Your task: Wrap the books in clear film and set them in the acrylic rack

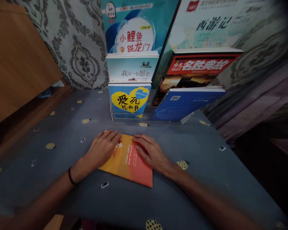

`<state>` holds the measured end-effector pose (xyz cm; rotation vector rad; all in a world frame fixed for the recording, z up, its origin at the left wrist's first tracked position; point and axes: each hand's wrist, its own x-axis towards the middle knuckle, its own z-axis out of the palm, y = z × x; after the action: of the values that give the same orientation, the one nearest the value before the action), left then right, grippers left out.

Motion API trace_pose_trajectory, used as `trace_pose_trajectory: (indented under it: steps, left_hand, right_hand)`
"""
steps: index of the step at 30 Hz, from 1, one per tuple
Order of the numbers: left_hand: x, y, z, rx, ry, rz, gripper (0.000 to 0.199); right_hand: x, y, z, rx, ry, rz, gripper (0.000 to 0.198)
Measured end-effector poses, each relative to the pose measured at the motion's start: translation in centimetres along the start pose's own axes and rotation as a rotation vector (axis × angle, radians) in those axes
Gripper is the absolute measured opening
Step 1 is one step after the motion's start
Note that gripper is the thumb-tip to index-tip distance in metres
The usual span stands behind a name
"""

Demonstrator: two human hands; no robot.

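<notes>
Both hands flat on an orange book lying on the table.

The left hand [103, 147] and right hand [150, 152] press open-palmed on the orange book [128, 163], neither grip clenched; its long axis runs away toward the acrylic stand [148, 113], left hand covering the far-left corner.

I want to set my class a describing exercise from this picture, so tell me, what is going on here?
A person presses both hands flat on an orange book lying on a blue-grey cloth. The left hand covers its left part, the right hand its right part. Neither hand grips it. Behind the book, a clear stand holds more books in tiers, among them a yellow-heart book in front.
</notes>
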<state>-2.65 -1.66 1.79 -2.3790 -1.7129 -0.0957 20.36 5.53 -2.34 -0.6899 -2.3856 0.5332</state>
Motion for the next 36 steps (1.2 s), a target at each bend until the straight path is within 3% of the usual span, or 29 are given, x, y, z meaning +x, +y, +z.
trace_pose_trajectory:
  steps: [7,15,20,26,36]
  left_hand:
    - [-0.1,-1.9,1.2,-0.226,0.057,-0.101,0.029]
    - [0.1,0.0,0.2,0.006,-0.078,-0.243,0.027]
    - [0.1,1.0,-0.6,0.087,-0.166,-0.287,0.028]
    - [-0.1,1.1,-0.4,0.115,-0.103,-0.211,0.025]
    - [-0.4,1.0,0.8,-0.032,0.19,0.067,0.031]
  right_hand:
    - [-0.2,0.0,0.0,-0.071,0.008,0.031,0.029]
    - [-1.0,0.7,-0.9,-0.201,0.14,0.152,0.027]
    - [-1.0,1.1,-1.1,-0.207,0.18,0.092,0.026]
    - [-1.0,1.2,-1.2,-0.267,0.12,0.088,0.028]
    - [-0.9,1.1,-1.2,-0.3,0.136,0.049,0.026]
